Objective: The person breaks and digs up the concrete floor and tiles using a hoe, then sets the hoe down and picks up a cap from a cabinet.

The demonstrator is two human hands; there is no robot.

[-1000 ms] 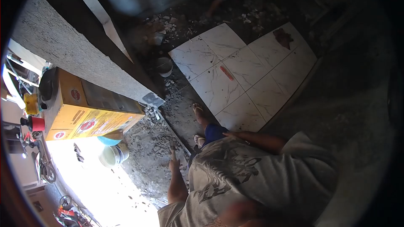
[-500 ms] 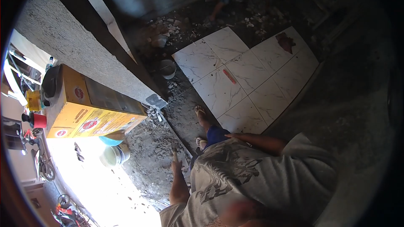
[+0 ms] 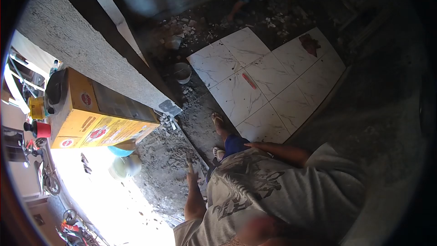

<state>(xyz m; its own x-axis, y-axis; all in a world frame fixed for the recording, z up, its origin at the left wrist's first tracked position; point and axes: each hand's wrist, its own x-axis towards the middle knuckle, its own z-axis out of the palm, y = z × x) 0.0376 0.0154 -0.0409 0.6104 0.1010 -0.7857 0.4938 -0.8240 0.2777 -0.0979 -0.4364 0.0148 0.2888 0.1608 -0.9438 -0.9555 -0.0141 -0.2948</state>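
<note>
My left hand (image 3: 192, 177) hangs low over the rough, mortar-strewn floor (image 3: 168, 164). Its fingers are closed around the pale handle of what looks like a trowel (image 3: 190, 167); the blade is hard to make out. My right hand (image 3: 250, 145) is beside the blue shorts (image 3: 236, 144) at my thigh, its fingers mostly hidden in shadow. Ahead of my feet lie white marbled floor tiles (image 3: 277, 91), set edge to edge. On them rest a short orange-red bar (image 3: 248, 81) and a dark red cloth (image 3: 309, 45).
A bucket (image 3: 182, 73) stands left of the tiles, near a concrete pillar (image 3: 104, 54). Yellow cabinet (image 3: 100, 132), pails (image 3: 125, 166) and a blue basin (image 3: 120, 150) are on the left. Rubble (image 3: 186, 27) lies along the back, where another person's leg (image 3: 236, 9) shows.
The view has shifted very slightly. The other person's leg at the back has moved a little; both my hands keep about the same positions.
</note>
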